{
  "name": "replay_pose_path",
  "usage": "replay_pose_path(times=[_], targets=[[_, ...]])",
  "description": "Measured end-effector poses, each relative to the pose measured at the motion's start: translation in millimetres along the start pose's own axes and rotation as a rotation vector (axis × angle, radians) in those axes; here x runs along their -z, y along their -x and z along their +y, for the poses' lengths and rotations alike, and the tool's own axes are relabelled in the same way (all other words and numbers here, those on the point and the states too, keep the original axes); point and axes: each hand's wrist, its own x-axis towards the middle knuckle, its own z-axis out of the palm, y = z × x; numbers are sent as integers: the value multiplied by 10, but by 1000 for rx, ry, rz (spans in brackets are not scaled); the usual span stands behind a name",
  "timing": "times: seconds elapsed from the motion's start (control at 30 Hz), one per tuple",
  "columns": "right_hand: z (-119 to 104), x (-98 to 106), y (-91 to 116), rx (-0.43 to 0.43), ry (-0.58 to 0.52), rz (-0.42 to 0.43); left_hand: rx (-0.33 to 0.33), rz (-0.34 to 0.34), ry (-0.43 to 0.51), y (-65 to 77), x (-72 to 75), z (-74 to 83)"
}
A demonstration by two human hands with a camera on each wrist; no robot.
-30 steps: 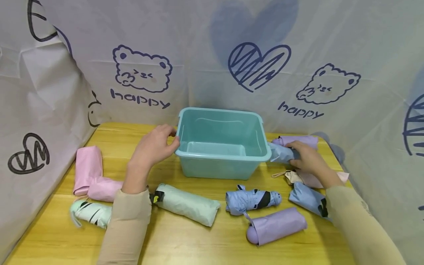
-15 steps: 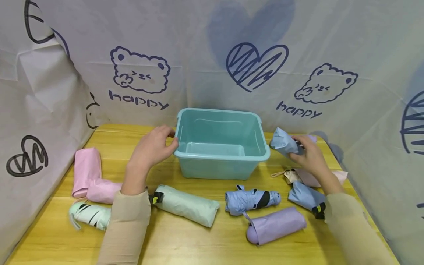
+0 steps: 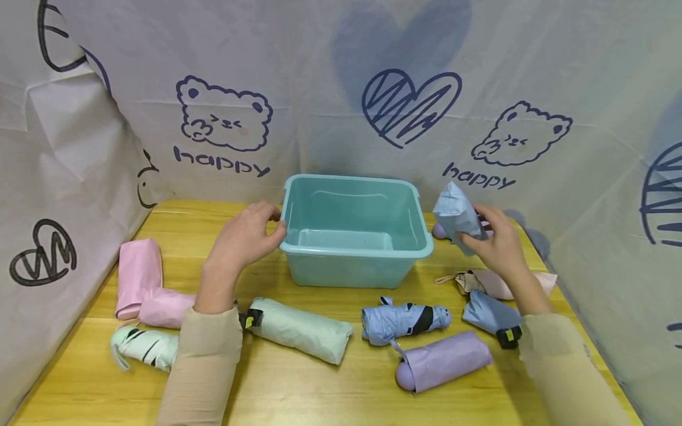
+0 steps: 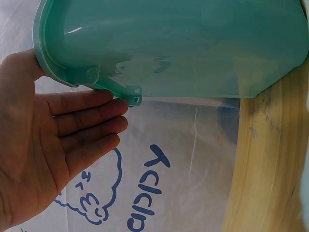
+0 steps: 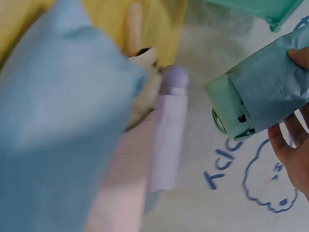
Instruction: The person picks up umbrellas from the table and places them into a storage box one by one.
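Observation:
My right hand (image 3: 495,242) grips a blue folded umbrella (image 3: 455,210), held tilted up beside the bin's right end. In the right wrist view, a pale green end (image 5: 229,106) with a loop sticks out of its blue cover. A purple folded umbrella (image 3: 439,231) lies partly hidden behind it. My left hand (image 3: 246,248) is at the left rim of a teal plastic bin (image 3: 351,269). Seen from the left wrist, the fingers (image 4: 91,118) are straight, their tips by the bin's handle lug, with the thumb at the rim. The bin has nothing inside.
Several folded umbrellas lie on the wooden table (image 3: 319,396): pink (image 3: 140,272), striped mint (image 3: 144,346), green (image 3: 301,328), blue (image 3: 405,322), purple (image 3: 444,361), another blue (image 3: 487,313) and beige-pink (image 3: 495,284). A printed white cloth (image 3: 319,118) hangs behind the bin.
My right hand has lifted the blue umbrella off the table and tipped its end upward, uncovering the purple umbrella's rounded end. The left hand stays at the bin's rim.

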Motion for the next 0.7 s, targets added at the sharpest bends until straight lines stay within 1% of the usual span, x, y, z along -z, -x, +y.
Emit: replay_pose_path(times=[0.2, 0.37, 0.53, 0.7], targets=[[-219, 38, -121, 116, 24, 43, 1, 2, -3, 3, -2, 6], [-421, 73, -279, 246, 46, 37, 1, 1, -4, 4, -6, -1], [-651, 116, -438, 348, 110, -16, -1, 3, 1, -1, -11, -2], [-895, 89, -594, 415, 177, -117, 1, 7, 4, -1, -12, -1]])
